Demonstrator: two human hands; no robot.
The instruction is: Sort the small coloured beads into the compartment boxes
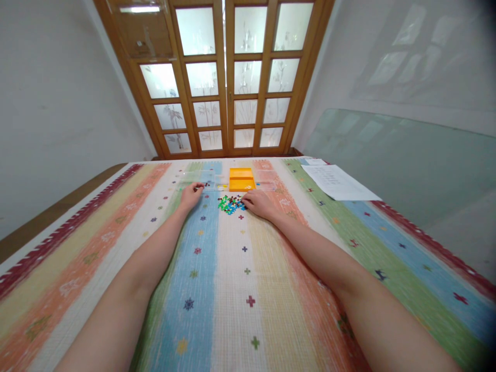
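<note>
Striped cloth in many colours is spread over the table, and two bare arms are laid across it. Far out at 12 o'clock, a pile of tiny bright pieces is seen, with green, blue and dark ones all mixed up. The right hand is laid at the pile's 3 o'clock side, with its fingers bent toward the pile and touching its edge. It cannot be told if a piece is pinched. The left hand is held at 10 o'clock from the pile, beside a clear tray. Its fingertips are drawn close together, but what is between them is too small to be seen. Just behind the pile an orange tray is set. A sheet of paper is seen at 2 o'clock.

Pieces seem to be picked out of the pile, with one hand at each side. A careful two-finger pinch is called for, since the pieces are so small and heaped together.
</note>
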